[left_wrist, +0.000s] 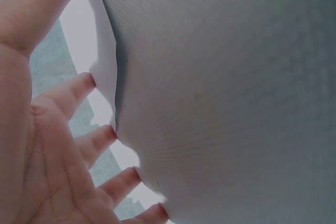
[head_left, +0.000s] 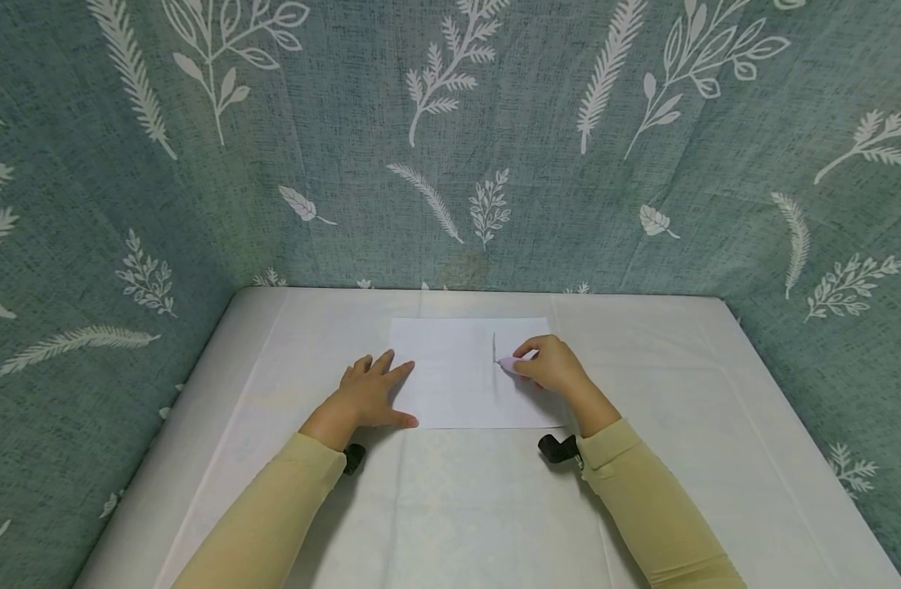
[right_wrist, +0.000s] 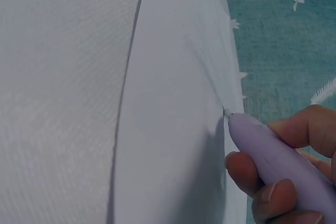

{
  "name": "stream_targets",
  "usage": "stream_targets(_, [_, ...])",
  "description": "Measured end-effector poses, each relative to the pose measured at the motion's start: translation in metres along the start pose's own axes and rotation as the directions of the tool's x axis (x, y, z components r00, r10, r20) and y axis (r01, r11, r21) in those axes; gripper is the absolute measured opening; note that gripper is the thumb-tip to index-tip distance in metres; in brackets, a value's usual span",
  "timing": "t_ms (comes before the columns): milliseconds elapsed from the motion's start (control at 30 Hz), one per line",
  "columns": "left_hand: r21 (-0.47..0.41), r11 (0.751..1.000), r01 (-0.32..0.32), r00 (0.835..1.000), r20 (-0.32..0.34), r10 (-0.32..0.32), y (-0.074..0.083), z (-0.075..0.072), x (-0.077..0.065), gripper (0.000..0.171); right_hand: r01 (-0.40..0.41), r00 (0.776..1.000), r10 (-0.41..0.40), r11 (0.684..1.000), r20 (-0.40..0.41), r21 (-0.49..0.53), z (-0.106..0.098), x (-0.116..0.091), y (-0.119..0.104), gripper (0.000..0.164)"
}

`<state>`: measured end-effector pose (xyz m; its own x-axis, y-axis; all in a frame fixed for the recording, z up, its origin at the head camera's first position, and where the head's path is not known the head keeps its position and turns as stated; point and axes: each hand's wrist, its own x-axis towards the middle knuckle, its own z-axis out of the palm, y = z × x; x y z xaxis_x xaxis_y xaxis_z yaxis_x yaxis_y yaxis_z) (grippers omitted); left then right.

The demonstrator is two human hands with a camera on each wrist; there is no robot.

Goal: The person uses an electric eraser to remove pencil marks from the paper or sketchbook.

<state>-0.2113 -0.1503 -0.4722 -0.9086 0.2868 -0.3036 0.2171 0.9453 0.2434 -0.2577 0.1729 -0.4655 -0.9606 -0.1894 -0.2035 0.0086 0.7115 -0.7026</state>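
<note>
A white sheet of paper [head_left: 443, 372] lies on the white-covered table. My right hand [head_left: 555, 368] grips a thick lavender pen-shaped tool [right_wrist: 273, 156] with a small pale tip. That tip meets the sheet at the end of a thin grey line [head_left: 494, 347], right of the paper's middle; whether the line is drawn or cut I cannot tell. At the sheet's left edge my left hand [head_left: 373, 394] rests with fingers spread, fingertips [left_wrist: 86, 78] along the paper. Between thumb and fingers the paper's edge [left_wrist: 105, 51] bows up a little in the left wrist view.
Around the paper stretches the white tablecloth [head_left: 642, 360], faintly creased. Green leaf-patterned fabric [head_left: 347, 123] hangs behind the table and on both sides. A black wrist camera [head_left: 558, 448] sits at the right sleeve, another [head_left: 354, 459] at the left.
</note>
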Motion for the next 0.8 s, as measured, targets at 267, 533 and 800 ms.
stream_targets(267, [0.005, 1.000, 0.001, 1.000, 0.007, -0.001, -0.0011, 0.0005, 0.0003, 0.106, -0.005, 1.000, 0.005, 1.000, 0.023, 0.001, 0.0003, 0.0004, 0.0005, 0.021])
stream_targets(533, [0.004, 1.000, 0.005, 1.000, 0.020, -0.005, 0.0016, -0.0017, -0.0014, 0.105, 0.012, 1.000, -0.012, 1.000, 0.024, 0.007, 0.0022, -0.0015, 0.0015, 0.018])
stream_targets(800, [-0.007, 1.000, -0.002, 1.000, 0.003, 0.002, 0.0021, -0.0023, -0.0018, 0.105, 0.027, 1.000, -0.027, 1.000, 0.017, -0.004, 0.0029, -0.0015, 0.0013, 0.017])
